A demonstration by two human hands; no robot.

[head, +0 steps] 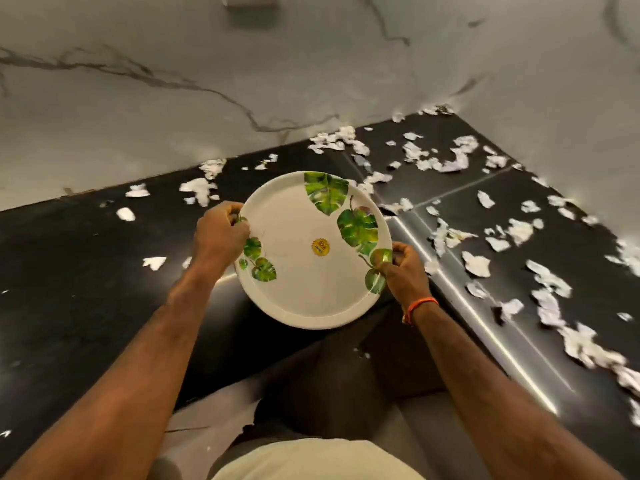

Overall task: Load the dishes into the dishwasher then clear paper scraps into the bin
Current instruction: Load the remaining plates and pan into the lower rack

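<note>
Fingers of the left hand (221, 233) are curled over the left edge of the plate (304, 258), thumb on top, and the right hand (403, 271) is pinching the right edge the same way, so the plate is gripped on two nearly opposite sides. It's held face up and roughly level, just above the near edge of the black countertop (86, 289), in the middle of the scene, with the person's lap below it. Being round, no real long axis can be given; the only direction worth naming is the face, which points up toward the camera, with the bigger green leaf print on the far-right side and a small yellow sticker (320, 246) near the middle. Torn paper scraps (446, 161) are scattered all over the far and right parts of the counter, none on the plate as far as can be seen. No dishwasher is in view, so this is probably the carry stage of the loading. To get it done well, the two-sided grip should be kept until the rack is reached, then the plate tipped onto its edge and slid between the tines rather than laid flat. The plate looks light, probably melamine, so squeezing hard isn't needed. Scraps can be left for afterwards.
</note>
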